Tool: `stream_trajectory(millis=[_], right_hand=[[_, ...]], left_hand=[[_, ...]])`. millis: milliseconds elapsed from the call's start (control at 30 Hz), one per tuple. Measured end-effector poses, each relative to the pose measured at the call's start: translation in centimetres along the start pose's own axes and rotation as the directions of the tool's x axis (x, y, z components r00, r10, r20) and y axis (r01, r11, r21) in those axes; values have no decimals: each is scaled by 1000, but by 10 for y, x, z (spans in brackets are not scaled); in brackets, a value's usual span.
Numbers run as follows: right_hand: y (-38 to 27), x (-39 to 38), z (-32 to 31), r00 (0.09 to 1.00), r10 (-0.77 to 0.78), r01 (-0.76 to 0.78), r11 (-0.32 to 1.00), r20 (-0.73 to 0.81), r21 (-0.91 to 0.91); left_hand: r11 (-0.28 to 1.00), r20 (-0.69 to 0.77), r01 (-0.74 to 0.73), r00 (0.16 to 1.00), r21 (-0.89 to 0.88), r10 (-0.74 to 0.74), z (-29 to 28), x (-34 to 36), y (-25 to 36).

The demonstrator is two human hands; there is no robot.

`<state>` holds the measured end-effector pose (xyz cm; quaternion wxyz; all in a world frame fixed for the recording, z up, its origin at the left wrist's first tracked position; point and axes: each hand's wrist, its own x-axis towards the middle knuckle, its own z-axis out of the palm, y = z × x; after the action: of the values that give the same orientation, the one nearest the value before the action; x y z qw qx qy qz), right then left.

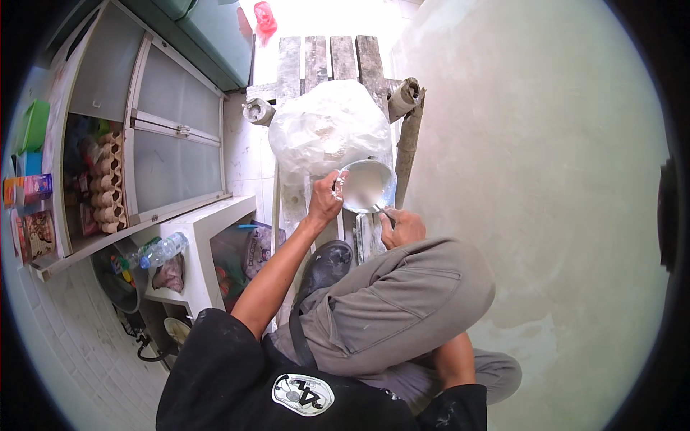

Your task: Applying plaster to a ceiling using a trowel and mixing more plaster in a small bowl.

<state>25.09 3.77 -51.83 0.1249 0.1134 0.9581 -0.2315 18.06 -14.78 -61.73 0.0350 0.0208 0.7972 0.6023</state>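
A pale bucket-like container [365, 183] with whitish contents is on the slatted wooden bench [357, 61], just in front of a translucent plastic bag [327, 118] with white material in it. My left hand [325, 194] grips the container's left rim, white smears on its fingers. My right hand [402, 228] is closed on a dark handle [388, 215] at the container's lower right; the tool's other end is hard to make out. A metal-coloured flat object [365, 237] lies beside it on the bench. My bent right leg and dark boot [323, 269] are close below.
A white cabinet [172, 86] with egg trays [108, 179] stands at left, above a shelf unit [219, 205] holding bottles [162, 251] and bags. A teal appliance [212, 36] is at upper left. A pale plastered wall or floor surface [546, 179] fills the right.
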Motion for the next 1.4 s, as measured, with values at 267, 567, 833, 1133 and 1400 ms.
stream_trajectory(millis=[267,567,833,1133,1400], right_hand=[[2,-2,7,999,-1,5,995,45,-97],[3,0,2,999,35,-33,991,19,-127],[8,-2,12,1000,6,-7,998,-14,-58],[8,-5,17,991,103,-100,994,-90,33],[6,-1,12,995,-101,95,958,-6,-270]], left_hand=[[999,-39,-30,999,-22,29,2,0,-4],[1000,1,-14,1000,27,14,1,0,-3],[999,-22,-33,999,-7,33,3,-1,-1],[999,-7,-21,1000,26,21,3,-3,-1],[998,-2,-59,998,15,59,3,0,6]])
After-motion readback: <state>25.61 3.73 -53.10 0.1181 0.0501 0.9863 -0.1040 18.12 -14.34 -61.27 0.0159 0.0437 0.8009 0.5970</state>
